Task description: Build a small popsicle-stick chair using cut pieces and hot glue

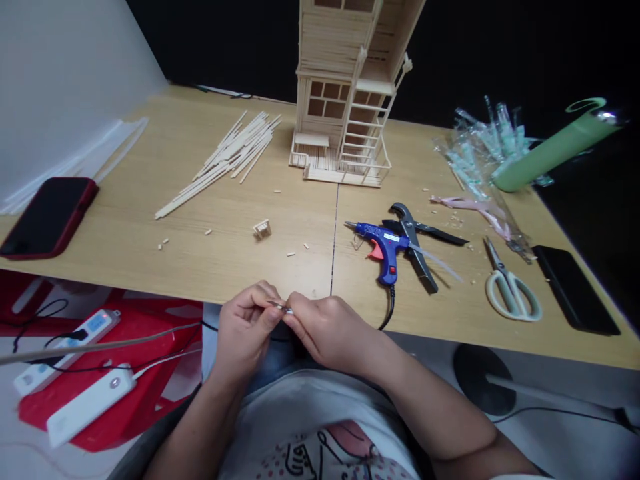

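Your two-handed pinch
Your left hand (249, 323) and right hand (330, 331) grip a small item (282, 307), too tiny to identify, near the tabletop (210, 267).

Left of the blue glue gun (383, 237) and nearer the body, the left hand (245, 327) and the right hand (333, 330) are covering most of a small piece (287, 309), leaving it too slight to identify. Beyond the glue gun, the model house (325, 50) is running off the top edge. The glue gun is hiding part of a dark cutter (412, 232), and its label (391, 237) is showing print too tiny to read. Far to its right, clear packets (473, 157) are blurring together.
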A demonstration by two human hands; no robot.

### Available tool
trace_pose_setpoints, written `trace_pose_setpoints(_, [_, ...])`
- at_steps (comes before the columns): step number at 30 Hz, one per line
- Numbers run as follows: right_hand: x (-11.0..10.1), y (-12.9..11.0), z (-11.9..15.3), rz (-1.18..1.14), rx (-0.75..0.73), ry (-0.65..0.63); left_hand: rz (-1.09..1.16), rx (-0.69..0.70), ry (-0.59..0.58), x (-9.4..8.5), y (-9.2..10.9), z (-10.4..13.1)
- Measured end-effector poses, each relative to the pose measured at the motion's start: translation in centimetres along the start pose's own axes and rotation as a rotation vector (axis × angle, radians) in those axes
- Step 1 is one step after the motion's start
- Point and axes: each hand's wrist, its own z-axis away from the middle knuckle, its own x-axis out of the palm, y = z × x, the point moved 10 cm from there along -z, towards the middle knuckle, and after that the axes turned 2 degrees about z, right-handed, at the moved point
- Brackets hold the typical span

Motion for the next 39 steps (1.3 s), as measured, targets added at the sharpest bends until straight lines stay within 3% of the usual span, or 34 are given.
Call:
trace_pose_setpoints(6, [-0.1,0.0,0.2,-0.084,-0.021,-0.007,-0.144,0.05,-0.136,1.0,0.8,-0.2])
trace_pose_setpoints(11, [-0.5,-0.4,0.1,-0.037,-0.081,0.133,0.093,-0.035,-0.043,0.7,-0.6,-0.2])
trace_pose_setpoints(17, [-0.4,0.2,0.6,-0.106,-0.068,0.216,-0.26,0.017,-0.144,0.5,0.9,-0.7])
trace_pose_setpoints(20, [-0.4,0.2,0.7,-0.154,-0.07,0.216,-0.309,-0.003,-0.206,0.4,1.2,-0.9])
trace_pose_setpoints(24, [-0.3,0.1,0.6,-0.122,-0.078,0.233,-0.317,0.01,-0.137,0.2,1.3,-0.6])
trace_pose_setpoints(32, [-1.1,-0.6,0.5,0.185,-0.142,0.391,-0.223,0.109,0.079,-0.5,0.5,0.4])
trace_pose_setpoints(36, [-1.1,-0.6,0.2,0.162,-0.113,0.341,-0.215,0.131,0.102,-0.9,0.6,0.3])
trace_pose_setpoints(39, [-0.6,-0.3,-0.2,-0.018,-0.074,0.174,-0.222,0.096,0.039,-0.5,0.7,0.2])
